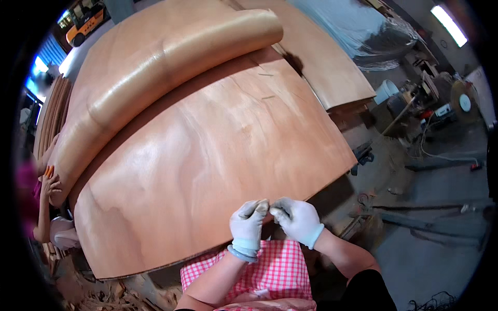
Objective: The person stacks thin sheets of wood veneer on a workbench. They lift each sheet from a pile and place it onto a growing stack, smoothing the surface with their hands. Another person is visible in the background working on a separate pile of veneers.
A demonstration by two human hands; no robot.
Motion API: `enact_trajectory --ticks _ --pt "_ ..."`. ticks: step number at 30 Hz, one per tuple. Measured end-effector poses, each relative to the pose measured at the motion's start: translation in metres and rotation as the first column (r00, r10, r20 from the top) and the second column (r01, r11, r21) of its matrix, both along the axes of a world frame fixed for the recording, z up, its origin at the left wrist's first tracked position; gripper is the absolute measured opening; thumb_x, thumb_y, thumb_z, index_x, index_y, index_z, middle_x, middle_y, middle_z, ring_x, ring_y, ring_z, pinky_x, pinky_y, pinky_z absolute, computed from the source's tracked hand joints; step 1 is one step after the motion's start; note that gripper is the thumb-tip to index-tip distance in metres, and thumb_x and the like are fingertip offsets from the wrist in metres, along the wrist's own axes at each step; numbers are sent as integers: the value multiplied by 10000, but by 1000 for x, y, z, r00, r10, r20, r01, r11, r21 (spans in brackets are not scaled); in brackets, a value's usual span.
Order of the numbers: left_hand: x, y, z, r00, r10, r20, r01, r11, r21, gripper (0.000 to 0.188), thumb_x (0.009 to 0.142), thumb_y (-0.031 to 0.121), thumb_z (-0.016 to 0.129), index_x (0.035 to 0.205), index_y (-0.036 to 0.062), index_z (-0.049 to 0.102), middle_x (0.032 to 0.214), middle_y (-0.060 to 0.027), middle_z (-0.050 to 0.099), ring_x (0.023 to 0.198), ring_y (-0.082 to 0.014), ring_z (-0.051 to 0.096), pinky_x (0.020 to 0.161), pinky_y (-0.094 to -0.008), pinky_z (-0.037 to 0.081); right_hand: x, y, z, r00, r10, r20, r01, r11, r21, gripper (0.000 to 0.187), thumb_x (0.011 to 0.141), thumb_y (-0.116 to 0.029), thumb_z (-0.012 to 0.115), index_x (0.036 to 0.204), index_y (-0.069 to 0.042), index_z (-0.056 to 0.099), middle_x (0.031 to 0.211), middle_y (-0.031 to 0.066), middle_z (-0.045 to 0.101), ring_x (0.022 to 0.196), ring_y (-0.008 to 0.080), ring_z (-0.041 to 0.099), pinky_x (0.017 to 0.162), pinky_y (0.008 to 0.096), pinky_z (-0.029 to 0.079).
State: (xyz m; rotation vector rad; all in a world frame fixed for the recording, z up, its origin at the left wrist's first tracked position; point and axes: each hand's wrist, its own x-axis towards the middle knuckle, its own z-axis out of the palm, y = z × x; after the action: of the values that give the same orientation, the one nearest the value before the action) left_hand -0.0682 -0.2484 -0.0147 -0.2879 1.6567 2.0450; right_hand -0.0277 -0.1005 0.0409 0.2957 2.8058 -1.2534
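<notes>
My left hand (pixel 249 223), in a white work glove, is closed in a pinch above the near edge of a large wood veneer sheet (pixel 207 155). Close beside it on the right, my right hand (pixel 295 217) wears the same kind of glove, its fingers and thumb pressed together. The fingertips of both hands almost meet. Whatever they pinch, if anything, is too small to make out. Farther off, a rolled-up veneer sheet (pixel 171 65) lies across the stack in a long curve.
A co-worker's hand (pixel 50 182) rests on the roll's left end. Another veneer stack (pixel 337 78) stands at the right, with plastic sheeting (pixel 358 36) behind it. A white bucket (pixel 385 91) and machinery are farther right. An orange forklift (pixel 85 23) stands at the far left.
</notes>
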Motion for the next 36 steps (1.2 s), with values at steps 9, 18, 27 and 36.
enact_trajectory --ticks 9,18,27,36 --pt "123 -146 64 962 128 -241 -126 992 26 101 942 61 702 994 -22 727 900 -35 707 813 -100 621 752 -252 510 102 -120 52 988 150 -41 -153 982 -108 274 971 -322 581 1031 -74 681 908 183 713 869 379 692 741 476 546" --pt "149 -308 67 729 620 -292 -615 779 121 50 940 29 689 916 -10 708 818 -34 681 749 -100 585 716 -254 475 82 -148 91 904 409 124 -415 909 27 330 963 -334 602 1099 -60 726 1101 178 715 1044 343 677 879 436 535" --pt "108 -562 -11 399 807 -435 -917 364 -165 109 909 66 746 823 15 701 734 14 656 645 -60 550 592 -229 446 42 -101 35 904 390 175 -417 896 154 252 937 -210 648 959 36 698 856 176 714 762 250 683 707 361 528" --pt "75 -734 -34 409 772 -487 -836 103 -539 220 882 163 776 762 -5 701 614 15 572 582 -75 471 550 -305 436 10 -50 -20 919 334 207 -392 825 407 212 904 -164 654 921 43 697 815 196 697 759 292 683 727 382 529"
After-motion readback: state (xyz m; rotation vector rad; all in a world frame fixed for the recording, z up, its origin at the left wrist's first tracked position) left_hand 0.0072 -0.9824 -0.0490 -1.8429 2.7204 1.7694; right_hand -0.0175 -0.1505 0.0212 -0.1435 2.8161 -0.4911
